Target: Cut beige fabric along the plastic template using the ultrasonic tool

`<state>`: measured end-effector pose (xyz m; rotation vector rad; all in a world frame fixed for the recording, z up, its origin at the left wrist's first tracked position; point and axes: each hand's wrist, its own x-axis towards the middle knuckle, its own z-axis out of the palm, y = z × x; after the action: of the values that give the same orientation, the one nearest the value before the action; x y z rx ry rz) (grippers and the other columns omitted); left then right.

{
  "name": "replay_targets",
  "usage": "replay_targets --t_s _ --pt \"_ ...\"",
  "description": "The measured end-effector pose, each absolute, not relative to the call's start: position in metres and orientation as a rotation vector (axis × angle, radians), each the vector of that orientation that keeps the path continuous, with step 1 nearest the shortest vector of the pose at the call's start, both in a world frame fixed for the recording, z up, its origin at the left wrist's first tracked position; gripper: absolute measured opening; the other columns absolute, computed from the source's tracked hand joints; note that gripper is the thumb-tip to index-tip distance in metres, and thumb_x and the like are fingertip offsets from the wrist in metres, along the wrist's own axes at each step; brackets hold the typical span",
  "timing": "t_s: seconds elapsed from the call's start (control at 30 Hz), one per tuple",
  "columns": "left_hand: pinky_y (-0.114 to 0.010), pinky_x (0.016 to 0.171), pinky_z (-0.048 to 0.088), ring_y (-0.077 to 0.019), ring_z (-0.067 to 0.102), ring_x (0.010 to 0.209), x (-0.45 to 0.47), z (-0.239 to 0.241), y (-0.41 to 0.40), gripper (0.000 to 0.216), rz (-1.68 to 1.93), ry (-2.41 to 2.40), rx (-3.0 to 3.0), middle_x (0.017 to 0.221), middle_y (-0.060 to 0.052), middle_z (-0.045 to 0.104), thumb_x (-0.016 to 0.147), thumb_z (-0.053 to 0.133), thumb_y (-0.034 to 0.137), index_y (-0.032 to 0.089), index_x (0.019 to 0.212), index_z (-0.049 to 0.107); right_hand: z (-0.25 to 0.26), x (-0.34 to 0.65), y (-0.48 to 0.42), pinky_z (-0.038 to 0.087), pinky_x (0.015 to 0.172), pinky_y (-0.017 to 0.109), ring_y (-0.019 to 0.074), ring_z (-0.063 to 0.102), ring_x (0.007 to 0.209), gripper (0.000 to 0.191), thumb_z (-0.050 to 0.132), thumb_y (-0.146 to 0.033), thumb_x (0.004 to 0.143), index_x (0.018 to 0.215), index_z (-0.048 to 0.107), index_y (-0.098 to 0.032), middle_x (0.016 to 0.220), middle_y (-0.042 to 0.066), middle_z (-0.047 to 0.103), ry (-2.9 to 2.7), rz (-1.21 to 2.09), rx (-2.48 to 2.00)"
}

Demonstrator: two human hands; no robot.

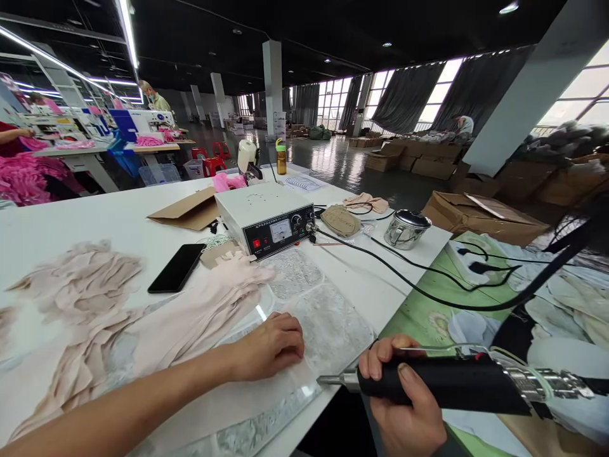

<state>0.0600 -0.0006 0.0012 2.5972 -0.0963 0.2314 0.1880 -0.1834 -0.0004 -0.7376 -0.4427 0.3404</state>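
My right hand (404, 397) is wrapped around a handheld ultrasonic tool (447, 381) with a black grip. Its pointed metal tip faces left, close to the edge of the clear mat (333, 324). My left hand (271, 346) presses down on a pale beige fabric piece (228, 403) lying on that mat, its fingers curled and closed; the fingertips are partly hidden. Behind my left forearm lies a layered stack of beige fabric strips (195, 317). Left of it sits a loose heap of similar strips (85, 276).
A white control box (266, 219) with a dial stands at mid-table, its black cable running right. Nearby are a black phone (177, 268), a folded cardboard piece (185, 209), a steel cup (406, 230) and a bottle (281, 158). Right of the table is a green surface (419, 311) with a power strip (469, 263).
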Motion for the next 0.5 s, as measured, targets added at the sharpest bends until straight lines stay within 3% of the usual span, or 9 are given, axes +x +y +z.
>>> replay_targets --t_s 0.3,0.5 --pt "-0.027 0.088 0.045 -0.0155 0.061 0.091 0.0561 -0.0044 0.0008 0.009 0.298 -0.098 2.568 0.091 -0.002 0.066 0.089 0.064 0.01 0.017 0.083 0.064 -0.0018 0.1806 -0.18 0.043 0.046 0.025 0.01 0.048 0.048 0.011 0.057 -0.029 0.078 0.086 0.062 -0.022 0.067 -0.003 0.05 -0.405 0.315 -0.723" --pt "-0.032 0.091 0.043 -0.0177 0.06 0.091 0.0494 -0.0022 -0.0016 0.016 0.386 -0.274 2.63 0.102 -0.009 0.066 0.097 0.048 0.014 0.017 0.094 0.064 -0.0012 0.1776 -0.1775 0.04 0.046 0.026 0.01 0.047 0.048 0.011 0.056 -0.03 0.079 0.084 0.06 -0.022 0.067 -0.003 0.048 -0.433 0.268 -0.761"
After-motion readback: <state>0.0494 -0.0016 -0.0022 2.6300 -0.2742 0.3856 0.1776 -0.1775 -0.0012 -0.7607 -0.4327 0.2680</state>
